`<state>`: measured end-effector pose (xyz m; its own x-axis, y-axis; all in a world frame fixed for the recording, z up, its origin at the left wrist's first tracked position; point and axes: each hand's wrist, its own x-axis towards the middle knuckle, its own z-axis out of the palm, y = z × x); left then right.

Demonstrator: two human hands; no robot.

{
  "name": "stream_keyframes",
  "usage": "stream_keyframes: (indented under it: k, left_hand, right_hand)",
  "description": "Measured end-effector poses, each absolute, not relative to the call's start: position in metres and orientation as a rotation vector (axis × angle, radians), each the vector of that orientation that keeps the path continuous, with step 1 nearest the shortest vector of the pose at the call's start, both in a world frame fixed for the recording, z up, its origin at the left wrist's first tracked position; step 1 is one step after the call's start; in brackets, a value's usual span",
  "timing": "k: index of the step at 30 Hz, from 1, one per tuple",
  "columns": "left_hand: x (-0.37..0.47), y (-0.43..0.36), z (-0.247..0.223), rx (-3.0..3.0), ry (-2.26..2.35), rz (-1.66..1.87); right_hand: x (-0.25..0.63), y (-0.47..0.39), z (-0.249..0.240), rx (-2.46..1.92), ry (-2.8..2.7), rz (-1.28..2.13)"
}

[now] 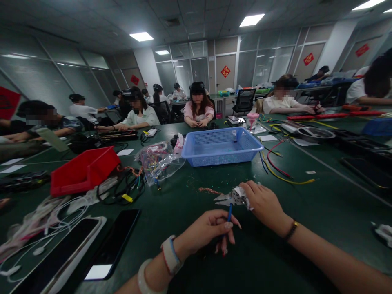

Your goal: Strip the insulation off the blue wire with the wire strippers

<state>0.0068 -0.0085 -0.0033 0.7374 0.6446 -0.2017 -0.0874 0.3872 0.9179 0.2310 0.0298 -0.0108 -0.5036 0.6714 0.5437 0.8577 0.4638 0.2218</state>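
Note:
Between the thumb and fingers of my left hand (pixel 216 228) is a short blue wire (pixel 229 212), held upright. Its top end meets the jaws of a pair of wire strippers (pixel 228 199), though I cannot tell whether they bite on it. My right hand (pixel 260 200) is closed round the handles of the strippers, which have white wrapping on them. Just beyond the jaws, a bundle of bare copper strands (pixel 210 190) lies on the dark green table (pixel 171 245), with small wire scraps scattered near it.
A blue mesh basket (pixel 222 159) stands ahead, beside a clear bag of wires (pixel 159 163) and a red bin (pixel 84 171). Two phones (pixel 116 237) (pixel 65 257) and white earphones (pixel 39 250) lie at left. Yellow and red cables (pixel 284 179) curve at right. Several people sit around the tables.

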Motion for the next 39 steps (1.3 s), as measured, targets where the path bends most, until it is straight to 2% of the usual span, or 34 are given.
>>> stream_keyframes:
  k: [4, 9, 18, 32, 39]
  left_hand:
    - [0.007, -0.009, 0.0, 1.083, 0.628, 0.5]
    - [0.006, -0.009, 0.004, 1.106, 0.64, 0.458]
    - [0.003, -0.007, 0.004, 1.166, 0.599, 0.42]
    - [-0.003, -0.005, 0.0, 1.122, 0.562, 0.393]
    - [-0.004, -0.004, 0.0, 1.096, 0.542, 0.404]
  right_hand:
    - [0.233, 0.03, -0.006, -1.339, -2.357, -0.655]
    - [0.236, 0.03, -0.004, -1.387, -2.361, -0.44]
    - [0.248, 0.036, -0.006, -1.241, -2.405, -0.173]
    - [0.253, 0.039, -0.002, -1.138, -2.388, -0.451]
    - [0.254, 0.037, -0.001, -1.139, -2.41, -0.301]
